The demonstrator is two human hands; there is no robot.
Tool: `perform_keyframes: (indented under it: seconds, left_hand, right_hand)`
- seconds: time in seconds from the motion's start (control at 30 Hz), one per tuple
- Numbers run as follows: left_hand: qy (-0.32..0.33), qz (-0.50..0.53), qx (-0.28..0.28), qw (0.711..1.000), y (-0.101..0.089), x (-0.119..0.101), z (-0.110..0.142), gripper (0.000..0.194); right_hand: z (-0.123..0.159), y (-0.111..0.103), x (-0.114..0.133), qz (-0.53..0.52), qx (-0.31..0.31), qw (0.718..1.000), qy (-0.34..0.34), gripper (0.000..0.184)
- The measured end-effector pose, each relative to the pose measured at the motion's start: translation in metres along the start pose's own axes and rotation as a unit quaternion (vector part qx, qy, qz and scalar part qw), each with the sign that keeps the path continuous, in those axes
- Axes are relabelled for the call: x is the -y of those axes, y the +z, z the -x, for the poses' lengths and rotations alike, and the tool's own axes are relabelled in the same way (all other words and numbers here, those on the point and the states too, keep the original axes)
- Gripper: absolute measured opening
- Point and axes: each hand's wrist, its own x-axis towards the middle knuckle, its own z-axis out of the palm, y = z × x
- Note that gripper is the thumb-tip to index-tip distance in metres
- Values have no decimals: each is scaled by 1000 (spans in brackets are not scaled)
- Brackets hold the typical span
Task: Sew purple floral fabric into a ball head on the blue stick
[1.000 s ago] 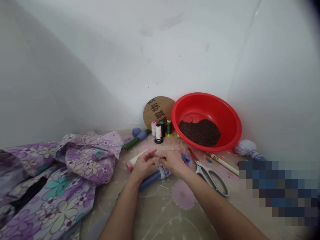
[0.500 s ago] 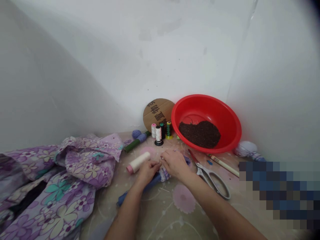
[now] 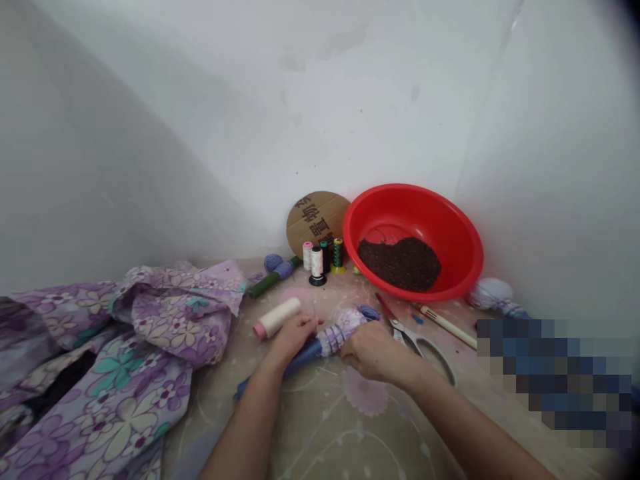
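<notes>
A blue cloth-covered stick (image 3: pixel 304 360) lies slantwise on the table, its upper end wrapped in a white and lilac bundle (image 3: pixel 350 321) ringed by dark bands. Left of that bundle, my left hand (image 3: pixel 295 339) is closed in a pinch, and a faint thread (image 3: pixel 313 309) rises by its fingertips. My right hand (image 3: pixel 371 352) is curled against the bundle's lower right side; what its fingertips hold is hidden. Beyond my left hand lies a cream thread spool (image 3: pixel 278 317) with a pink end. Scissors (image 3: pixel 425 353) with red blades lie right of my right hand, partly behind it.
A red basin (image 3: pixel 410 200) with dark loose material leans at the back, beside a cardboard disc (image 3: pixel 310 217). Several thread cones (image 3: pixel 317 263) stand before it. Flowered fabric (image 3: pixel 165 333) is heaped left. A cream stick (image 3: pixel 447 327) and white bundle (image 3: pixel 493 293) lie right.
My hands came together over the bundle, then drew apart. My right hand has moved right and down, uncovering the dark-banded bundle. The left hand has shifted slightly back.
</notes>
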Motion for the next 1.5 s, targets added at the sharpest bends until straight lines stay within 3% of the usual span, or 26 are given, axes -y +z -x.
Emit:
perform_keyframes:
  seconds: [0.2,0.5,0.77,0.9,1.23,1.37,1.5]
  left_hand:
    - [-1,4,9,1000,0,3,-2,35]
    - [16,-42,-21,999,3,3,-2,35]
    - [49,-73,-37,995,7,-5,5,37]
    - [71,-93,-41,992,8,-5,7,36]
    - [72,-85,-60,992,8,5,4,37]
    - [24,-30,-51,998,8,4,3,31]
    - [14,-55,-50,997,6,3,4,33]
  right_hand:
    - [1,-6,2,-4,15,999,32,19]
    - [-3,-10,-21,-41,-120,991,-52,14]
    - [-21,-17,-25,-73,-168,977,-105,17]
    - [-32,-12,-28,-107,-194,970,-99,14]
    - [-34,-3,-30,-173,-158,969,-78,11]
    - [-23,5,-25,-222,-127,959,-124,9]
    - [-11,16,-20,-269,-56,946,-170,17]
